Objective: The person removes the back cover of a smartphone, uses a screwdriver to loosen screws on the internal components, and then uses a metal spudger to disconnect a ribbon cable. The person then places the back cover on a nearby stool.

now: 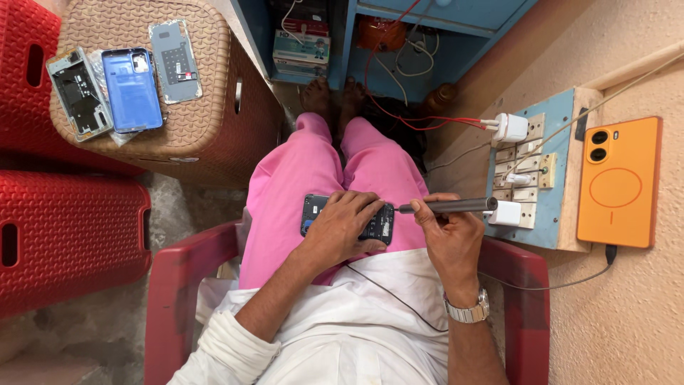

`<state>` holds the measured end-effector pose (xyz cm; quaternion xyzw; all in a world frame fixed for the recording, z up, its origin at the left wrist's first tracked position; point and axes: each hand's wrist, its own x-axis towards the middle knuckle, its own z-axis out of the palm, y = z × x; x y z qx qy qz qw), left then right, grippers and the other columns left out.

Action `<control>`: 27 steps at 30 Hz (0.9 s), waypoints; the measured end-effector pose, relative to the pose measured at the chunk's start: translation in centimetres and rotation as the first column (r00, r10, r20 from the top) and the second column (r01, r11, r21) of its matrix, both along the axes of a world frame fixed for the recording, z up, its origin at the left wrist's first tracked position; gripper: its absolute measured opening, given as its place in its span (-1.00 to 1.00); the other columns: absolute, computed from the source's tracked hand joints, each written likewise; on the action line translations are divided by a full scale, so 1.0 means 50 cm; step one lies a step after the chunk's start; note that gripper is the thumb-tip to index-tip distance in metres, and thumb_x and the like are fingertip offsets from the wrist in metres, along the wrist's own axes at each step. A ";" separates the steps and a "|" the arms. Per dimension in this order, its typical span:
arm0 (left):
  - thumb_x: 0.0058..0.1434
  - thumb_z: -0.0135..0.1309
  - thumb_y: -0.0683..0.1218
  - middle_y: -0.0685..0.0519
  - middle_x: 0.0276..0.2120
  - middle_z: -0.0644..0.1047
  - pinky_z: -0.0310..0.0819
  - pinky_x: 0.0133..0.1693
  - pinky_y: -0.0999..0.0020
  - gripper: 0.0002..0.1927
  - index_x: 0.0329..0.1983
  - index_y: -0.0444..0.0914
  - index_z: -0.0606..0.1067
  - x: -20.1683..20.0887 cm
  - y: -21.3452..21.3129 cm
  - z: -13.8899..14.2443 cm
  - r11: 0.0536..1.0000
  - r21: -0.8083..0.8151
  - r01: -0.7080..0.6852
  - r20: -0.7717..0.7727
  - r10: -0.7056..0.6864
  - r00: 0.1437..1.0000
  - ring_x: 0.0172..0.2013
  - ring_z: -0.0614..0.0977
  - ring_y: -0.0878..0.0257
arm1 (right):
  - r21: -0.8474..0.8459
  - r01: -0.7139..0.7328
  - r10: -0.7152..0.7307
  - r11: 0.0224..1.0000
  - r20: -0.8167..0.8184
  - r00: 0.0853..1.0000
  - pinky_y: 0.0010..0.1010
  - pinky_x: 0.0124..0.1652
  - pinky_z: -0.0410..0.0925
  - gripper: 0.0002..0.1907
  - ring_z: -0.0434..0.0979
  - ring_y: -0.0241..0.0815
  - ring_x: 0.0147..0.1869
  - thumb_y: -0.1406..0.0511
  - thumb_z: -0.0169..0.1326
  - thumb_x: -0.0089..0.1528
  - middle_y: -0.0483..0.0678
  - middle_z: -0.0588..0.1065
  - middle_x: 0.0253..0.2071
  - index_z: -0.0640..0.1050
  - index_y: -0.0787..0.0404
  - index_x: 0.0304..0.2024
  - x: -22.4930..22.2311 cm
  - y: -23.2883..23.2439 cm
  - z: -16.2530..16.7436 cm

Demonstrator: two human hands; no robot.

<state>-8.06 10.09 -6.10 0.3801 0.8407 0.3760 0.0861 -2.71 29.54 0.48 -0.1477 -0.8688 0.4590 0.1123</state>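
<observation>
An opened phone (381, 222) with its back off lies across my lap on pink trousers. My left hand (343, 227) presses down on it, fingers spread over its middle. My right hand (449, 239) grips a dark pen-shaped electric screwdriver (456, 207), held level, with its tip at the phone's right end. A thin black wire (395, 296) runs over my white shirt.
A brown woven stool (214, 121) at upper left carries a blue back cover (132, 89), a phone frame (78, 93) and a grey plate (175, 60). Red plastic stools (71, 228) stand left. At right, a blue socket board (548, 153) with chargers and an orange phone (618, 182) on charge.
</observation>
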 end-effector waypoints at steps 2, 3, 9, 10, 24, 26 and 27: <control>-0.05 0.35 0.20 -0.06 0.16 0.47 0.23 0.23 0.05 -0.16 0.23 -0.31 0.44 0.000 -0.001 0.000 1.000 -0.002 -0.002 -0.006 0.002 1.000 0.19 0.44 0.02 | 0.006 -0.004 0.004 1.000 -0.014 1.000 -0.61 -0.43 0.32 -0.79 0.48 -0.47 -0.43 0.27 0.28 0.27 -0.13 0.56 -0.49 0.60 0.32 -0.22 0.000 -0.001 0.001; -0.05 0.35 0.20 -0.06 0.16 0.47 0.23 0.23 0.05 -0.17 0.23 -0.31 0.44 0.001 -0.002 -0.001 1.000 -0.005 -0.004 -0.009 0.004 1.000 0.19 0.44 0.03 | 0.000 -0.007 0.007 1.000 -0.011 1.000 -0.61 -0.43 0.32 -0.79 0.48 -0.47 -0.44 0.27 0.28 0.27 -0.13 0.56 -0.49 0.60 0.31 -0.22 0.000 -0.003 0.001; -0.06 0.35 0.21 -0.05 0.16 0.47 0.23 0.23 0.06 -0.16 0.22 -0.31 0.44 0.001 0.000 -0.003 0.999 -0.030 -0.010 -0.026 0.010 1.000 0.19 0.44 0.04 | 0.069 -0.046 0.045 0.997 0.008 0.999 -0.59 -0.45 0.30 -0.78 0.43 -0.46 -0.45 0.27 0.31 0.25 -0.13 0.55 -0.50 0.61 0.30 -0.22 -0.006 -0.002 0.003; -0.07 0.35 0.21 -0.05 0.16 0.47 0.23 0.23 0.07 -0.16 0.22 -0.31 0.44 0.001 0.001 -0.003 0.999 -0.037 -0.010 -0.028 0.009 1.000 0.19 0.44 0.04 | 0.090 -0.057 0.056 0.994 0.013 0.998 -0.58 -0.46 0.29 -0.77 0.41 -0.45 -0.46 0.26 0.31 0.24 -0.12 0.54 -0.51 0.61 0.31 -0.22 -0.008 -0.003 0.004; -0.07 0.35 0.21 -0.04 0.17 0.47 0.23 0.23 0.07 -0.15 0.24 -0.30 0.43 0.000 -0.003 -0.007 0.999 -0.040 -0.009 -0.030 0.008 1.000 0.19 0.44 0.04 | 0.102 -0.047 0.045 0.994 0.022 0.999 -0.57 -0.46 0.28 -0.75 0.37 -0.47 -0.47 0.24 0.32 0.24 -0.15 0.50 -0.53 0.61 0.31 -0.21 -0.007 -0.008 0.000; -0.07 0.35 0.21 -0.04 0.17 0.47 0.23 0.23 0.07 -0.15 0.23 -0.30 0.43 0.000 -0.003 -0.008 0.999 -0.042 -0.008 -0.030 0.007 1.000 0.19 0.44 0.04 | 0.114 -0.046 0.044 0.992 0.025 0.999 -0.57 -0.46 0.28 -0.74 0.36 -0.45 -0.47 0.23 0.32 0.24 -0.15 0.50 -0.54 0.61 0.31 -0.21 -0.008 -0.008 0.000; -0.07 0.35 0.21 -0.04 0.17 0.47 0.23 0.24 0.07 -0.15 0.24 -0.30 0.43 0.000 -0.003 -0.009 0.999 -0.042 -0.008 -0.031 0.006 1.000 0.19 0.44 0.04 | 0.117 -0.049 0.046 0.992 0.026 0.999 -0.56 -0.46 0.29 -0.74 0.37 -0.46 -0.47 0.23 0.31 0.24 -0.14 0.50 -0.53 0.61 0.31 -0.21 -0.009 -0.008 0.000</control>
